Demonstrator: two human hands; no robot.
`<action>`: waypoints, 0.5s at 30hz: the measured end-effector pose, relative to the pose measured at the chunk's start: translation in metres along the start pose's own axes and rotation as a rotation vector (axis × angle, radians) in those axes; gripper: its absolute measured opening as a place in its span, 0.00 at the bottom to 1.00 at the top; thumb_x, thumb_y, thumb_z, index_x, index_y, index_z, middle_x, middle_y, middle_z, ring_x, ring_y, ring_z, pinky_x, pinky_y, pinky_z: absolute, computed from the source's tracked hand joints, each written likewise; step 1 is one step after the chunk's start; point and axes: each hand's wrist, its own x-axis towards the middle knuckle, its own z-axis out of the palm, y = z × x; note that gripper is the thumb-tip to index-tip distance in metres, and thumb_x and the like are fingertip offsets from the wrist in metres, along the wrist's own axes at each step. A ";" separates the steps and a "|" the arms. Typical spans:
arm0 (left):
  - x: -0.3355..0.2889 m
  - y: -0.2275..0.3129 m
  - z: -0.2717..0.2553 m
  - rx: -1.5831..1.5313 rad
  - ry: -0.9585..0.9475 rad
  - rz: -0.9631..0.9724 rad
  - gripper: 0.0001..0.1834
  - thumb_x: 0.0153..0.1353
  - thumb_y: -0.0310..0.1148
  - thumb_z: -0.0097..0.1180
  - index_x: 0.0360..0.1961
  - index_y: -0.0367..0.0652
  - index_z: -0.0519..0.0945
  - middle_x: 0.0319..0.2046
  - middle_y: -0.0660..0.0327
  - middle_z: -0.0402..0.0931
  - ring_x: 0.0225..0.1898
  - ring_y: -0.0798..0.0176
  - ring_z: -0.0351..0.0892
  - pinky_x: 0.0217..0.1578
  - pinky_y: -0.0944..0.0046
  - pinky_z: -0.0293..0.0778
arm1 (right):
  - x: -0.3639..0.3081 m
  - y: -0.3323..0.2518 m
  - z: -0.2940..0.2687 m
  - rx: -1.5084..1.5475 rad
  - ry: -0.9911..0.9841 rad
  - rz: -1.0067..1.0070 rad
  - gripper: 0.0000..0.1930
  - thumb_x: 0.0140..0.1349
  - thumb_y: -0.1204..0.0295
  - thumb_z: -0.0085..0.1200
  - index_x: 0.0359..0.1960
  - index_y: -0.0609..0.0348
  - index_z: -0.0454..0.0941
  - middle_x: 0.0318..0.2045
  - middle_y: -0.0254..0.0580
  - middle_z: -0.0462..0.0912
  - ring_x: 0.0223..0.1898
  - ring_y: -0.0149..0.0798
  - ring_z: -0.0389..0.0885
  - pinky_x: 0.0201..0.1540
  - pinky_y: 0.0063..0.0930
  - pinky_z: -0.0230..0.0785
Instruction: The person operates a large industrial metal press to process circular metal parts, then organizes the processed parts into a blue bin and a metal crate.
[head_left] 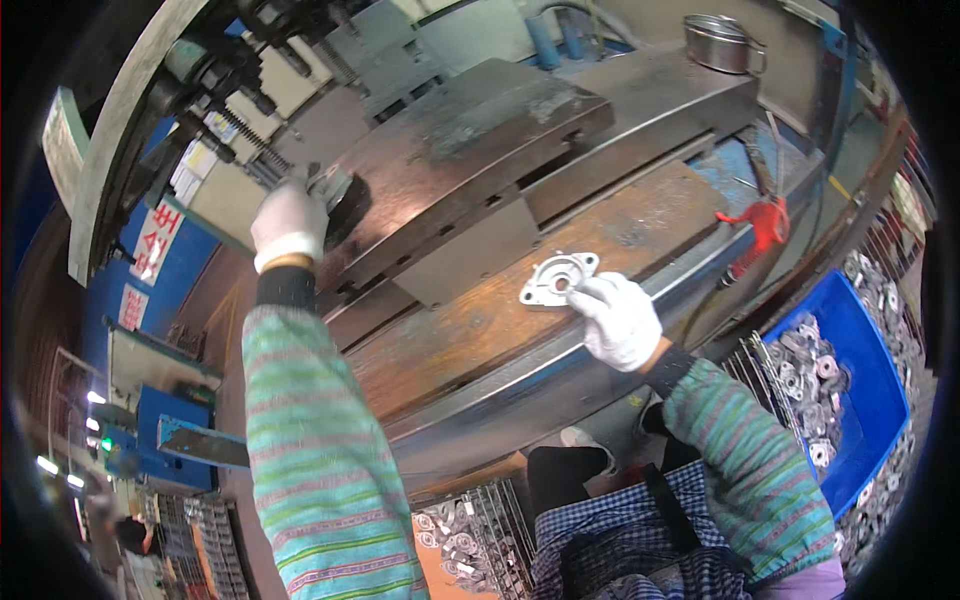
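The silver casting (pixel 551 281), a flat piece with a round recessed middle and a lug with a hole at either end, is at the centre of the frame, over the wooden board (pixel 470 330); whether it rests there or is slightly raised, I cannot tell. Your right hand (pixel 620 322), in a white glove, has its fingers gathered and pinches the casting's lower right edge. Left of centre, your left hand (pixel 288 222), gloved too and blurred, reaches to a dark metal piece (pixel 346 202) on the steel machine table (pixel 430 185); its fingertips are hidden, so I cannot tell whether they grip. Beyond your right hand, toward the right of the frame, you have a red-handled tool (pixel 765 225), and at the upper right a lidded steel pot (pixel 717 45). A blue bin (pixel 880 375) of similar castings fills the right side, and more castings lie in a wire basket (pixel 505 520) at the bottom. For writing, look to the left of the frame: a white sign (pixel 158 240) with large red characters is mounted on blue, with a smaller white sign (pixel 132 306) below it, also marked in red. Pale sheets (pixel 193 172) hang at the upper left, their print too small to tell.
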 end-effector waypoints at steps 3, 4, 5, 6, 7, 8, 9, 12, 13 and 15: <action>-0.053 0.047 -0.003 -0.405 0.216 0.402 0.16 0.57 0.43 0.49 0.44 0.49 0.76 0.41 0.53 0.76 0.43 0.50 0.75 0.44 0.56 0.71 | 0.001 -0.002 0.000 0.034 0.032 0.007 0.20 0.38 0.79 0.51 0.38 0.56 0.73 0.35 0.42 0.75 0.36 0.46 0.74 0.35 0.37 0.70; -0.073 0.065 0.002 -0.487 0.195 0.547 0.15 0.57 0.42 0.49 0.42 0.49 0.77 0.41 0.55 0.77 0.43 0.52 0.76 0.45 0.58 0.71 | 0.003 -0.003 0.000 0.044 0.063 0.001 0.19 0.39 0.81 0.51 0.38 0.55 0.72 0.35 0.42 0.75 0.36 0.46 0.74 0.34 0.36 0.70; -0.093 0.080 0.007 -0.529 0.081 0.630 0.15 0.57 0.42 0.49 0.42 0.49 0.78 0.41 0.56 0.77 0.44 0.54 0.75 0.46 0.59 0.70 | 0.004 -0.004 0.000 0.037 0.094 -0.002 0.19 0.39 0.81 0.51 0.38 0.55 0.72 0.35 0.42 0.75 0.35 0.46 0.74 0.34 0.36 0.70; -0.114 0.095 0.013 -0.513 -0.030 0.638 0.16 0.57 0.43 0.49 0.42 0.49 0.78 0.41 0.57 0.77 0.45 0.55 0.75 0.47 0.60 0.70 | 0.005 -0.004 0.000 0.032 0.106 -0.002 0.19 0.39 0.81 0.51 0.38 0.55 0.72 0.34 0.42 0.75 0.35 0.46 0.74 0.33 0.36 0.70; -0.124 0.109 0.019 -0.525 -0.162 0.626 0.17 0.55 0.45 0.53 0.41 0.47 0.79 0.40 0.57 0.78 0.43 0.54 0.76 0.46 0.61 0.71 | 0.006 -0.005 -0.001 0.036 0.125 -0.007 0.19 0.39 0.81 0.51 0.38 0.55 0.72 0.34 0.42 0.75 0.35 0.46 0.74 0.33 0.35 0.70; -0.131 0.119 0.026 -0.502 -0.278 0.621 0.16 0.55 0.45 0.52 0.38 0.48 0.80 0.39 0.58 0.78 0.42 0.55 0.75 0.44 0.60 0.71 | 0.006 -0.005 -0.001 0.050 0.148 -0.019 0.19 0.39 0.82 0.50 0.38 0.55 0.72 0.34 0.42 0.75 0.34 0.46 0.75 0.33 0.35 0.70; -0.137 0.125 0.031 -0.434 -0.282 0.723 0.14 0.54 0.44 0.52 0.36 0.49 0.81 0.36 0.59 0.77 0.41 0.56 0.74 0.42 0.59 0.71 | 0.005 -0.005 0.000 0.046 0.146 -0.017 0.20 0.39 0.82 0.50 0.39 0.55 0.72 0.33 0.42 0.75 0.34 0.46 0.75 0.33 0.34 0.70; -0.152 0.138 0.047 -0.412 -0.214 0.780 0.11 0.52 0.43 0.55 0.31 0.49 0.81 0.31 0.59 0.74 0.38 0.55 0.72 0.38 0.58 0.71 | 0.002 -0.003 0.001 0.053 0.160 -0.015 0.21 0.39 0.82 0.50 0.40 0.55 0.71 0.33 0.42 0.75 0.34 0.46 0.75 0.33 0.34 0.71; -0.157 0.141 0.052 -0.407 -0.183 0.798 0.10 0.51 0.41 0.56 0.29 0.48 0.80 0.31 0.58 0.73 0.37 0.54 0.71 0.37 0.58 0.70 | 0.001 -0.003 0.002 0.052 0.165 -0.011 0.21 0.39 0.81 0.50 0.41 0.55 0.71 0.34 0.42 0.74 0.34 0.46 0.75 0.33 0.34 0.71; -0.160 0.146 0.061 -0.429 -0.154 0.798 0.08 0.50 0.39 0.56 0.28 0.47 0.79 0.30 0.58 0.72 0.35 0.53 0.71 0.36 0.57 0.70 | 0.000 -0.001 0.005 0.056 0.174 -0.009 0.23 0.39 0.81 0.51 0.43 0.55 0.71 0.35 0.42 0.74 0.35 0.45 0.75 0.34 0.35 0.71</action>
